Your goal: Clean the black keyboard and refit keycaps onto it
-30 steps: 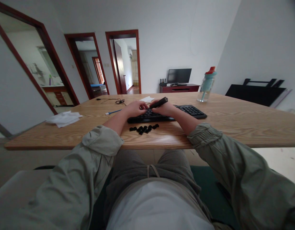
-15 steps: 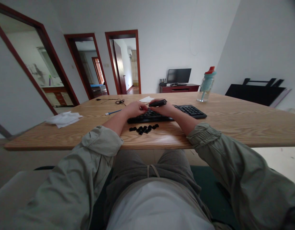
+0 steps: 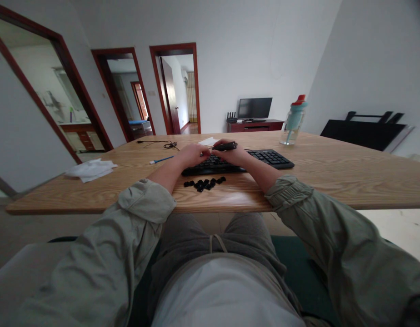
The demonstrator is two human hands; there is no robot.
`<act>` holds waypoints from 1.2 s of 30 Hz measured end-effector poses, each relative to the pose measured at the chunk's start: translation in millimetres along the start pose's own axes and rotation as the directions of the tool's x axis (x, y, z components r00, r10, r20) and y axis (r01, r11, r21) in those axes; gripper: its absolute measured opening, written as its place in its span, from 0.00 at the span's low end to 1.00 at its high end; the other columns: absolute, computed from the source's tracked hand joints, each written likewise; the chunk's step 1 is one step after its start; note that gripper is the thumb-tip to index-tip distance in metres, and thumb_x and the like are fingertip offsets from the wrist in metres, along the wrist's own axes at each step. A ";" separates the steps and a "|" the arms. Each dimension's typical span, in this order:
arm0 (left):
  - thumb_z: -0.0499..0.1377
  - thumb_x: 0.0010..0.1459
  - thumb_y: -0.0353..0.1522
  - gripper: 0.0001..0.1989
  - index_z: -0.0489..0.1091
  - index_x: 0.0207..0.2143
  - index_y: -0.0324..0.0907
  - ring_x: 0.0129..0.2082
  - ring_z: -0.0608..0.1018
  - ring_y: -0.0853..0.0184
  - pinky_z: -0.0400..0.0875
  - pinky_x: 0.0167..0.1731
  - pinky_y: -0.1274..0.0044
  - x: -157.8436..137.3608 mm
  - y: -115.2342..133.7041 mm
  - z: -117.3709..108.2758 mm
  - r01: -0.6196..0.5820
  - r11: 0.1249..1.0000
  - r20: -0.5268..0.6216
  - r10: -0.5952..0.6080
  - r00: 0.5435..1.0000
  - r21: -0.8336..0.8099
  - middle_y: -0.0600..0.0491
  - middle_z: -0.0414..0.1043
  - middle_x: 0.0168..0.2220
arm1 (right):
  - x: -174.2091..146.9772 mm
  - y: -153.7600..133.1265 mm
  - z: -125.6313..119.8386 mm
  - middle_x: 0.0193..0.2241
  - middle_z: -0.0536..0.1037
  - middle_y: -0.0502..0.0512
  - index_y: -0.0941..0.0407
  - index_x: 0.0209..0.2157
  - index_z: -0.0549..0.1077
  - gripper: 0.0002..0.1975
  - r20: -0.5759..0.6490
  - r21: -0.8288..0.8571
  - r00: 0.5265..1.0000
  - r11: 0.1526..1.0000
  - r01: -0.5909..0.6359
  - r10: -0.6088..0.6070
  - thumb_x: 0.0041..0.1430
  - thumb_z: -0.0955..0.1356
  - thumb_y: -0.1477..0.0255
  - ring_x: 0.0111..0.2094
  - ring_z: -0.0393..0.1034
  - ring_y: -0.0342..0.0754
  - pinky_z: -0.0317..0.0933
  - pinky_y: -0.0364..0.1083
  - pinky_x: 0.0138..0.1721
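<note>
A black keyboard (image 3: 271, 158) lies on the wooden table in front of me, both hands over its left and middle part. My right hand (image 3: 232, 155) is closed around a black-handled tool (image 3: 225, 146), whose handle sticks out above the fingers; its working end is hidden near the keys. Close beside it, my left hand (image 3: 191, 155) rests over the keyboard's left end with fingers curled together. Whatever those fingers may pinch cannot be seen. Several loose black keycaps (image 3: 203, 184) lie in a cluster just in front of the keyboard.
On the wooden table (image 3: 332, 177), a blue-and-white brush-like stick (image 3: 161, 160) and a coiled black cable (image 3: 170, 145) lie to the left. White tissues (image 3: 92, 169) rest farther left, another white paper (image 3: 208, 141) behind my hands. A water bottle (image 3: 293, 121) stands at the back right.
Both hands stay over the same part of the keyboard. The left hand's fingers have shifted very slightly, and the tool is held at nearly the same angle.
</note>
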State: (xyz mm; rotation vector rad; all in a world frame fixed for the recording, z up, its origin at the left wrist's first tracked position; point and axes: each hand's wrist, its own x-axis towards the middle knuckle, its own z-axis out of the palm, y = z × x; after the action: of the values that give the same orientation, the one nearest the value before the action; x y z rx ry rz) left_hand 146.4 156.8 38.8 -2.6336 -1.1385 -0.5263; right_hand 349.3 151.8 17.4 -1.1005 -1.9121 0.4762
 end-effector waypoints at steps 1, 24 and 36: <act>0.56 0.59 0.36 0.13 0.79 0.39 0.44 0.34 0.76 0.64 0.66 0.36 0.75 0.0 0.2 0.1 0.002 1.000 0.007 -0.002 1.000 -0.007 0.50 0.78 0.34 | 0.6 1.1 0.5 0.27 0.76 0.50 0.58 0.42 0.73 0.19 -0.003 0.009 1.000 1.000 0.009 -0.009 0.52 0.72 0.60 0.25 0.70 0.42 0.64 0.42 0.27; 0.55 0.58 0.35 0.13 0.78 0.39 0.43 0.34 0.76 0.64 0.67 0.35 0.74 0.5 -2.9 6.0 -0.021 0.999 -0.016 0.021 1.000 -0.029 0.50 0.79 0.36 | -2.7 -17.5 2.6 0.27 0.77 0.50 0.57 0.40 0.70 0.13 -0.003 0.501 0.976 0.845 -0.186 0.217 0.52 0.74 0.72 0.26 0.73 0.41 0.69 0.40 0.28; 0.56 0.57 0.33 0.12 0.77 0.41 0.42 0.36 0.77 0.65 0.68 0.36 0.76 -0.7 -3.4 5.1 0.000 0.996 0.024 0.002 1.000 -0.089 0.51 0.79 0.38 | 3.1 -6.4 4.7 0.27 0.77 0.50 0.57 0.39 0.70 0.11 -0.010 0.556 0.973 0.810 -0.186 0.231 0.54 0.72 0.72 0.29 0.75 0.43 0.72 0.42 0.30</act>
State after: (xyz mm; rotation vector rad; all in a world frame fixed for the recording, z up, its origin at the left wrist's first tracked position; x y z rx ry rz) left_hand 144.6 160.3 34.1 -2.7227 -1.1467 -0.5593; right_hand 341.4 151.4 20.5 -0.9188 -1.4431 1.0255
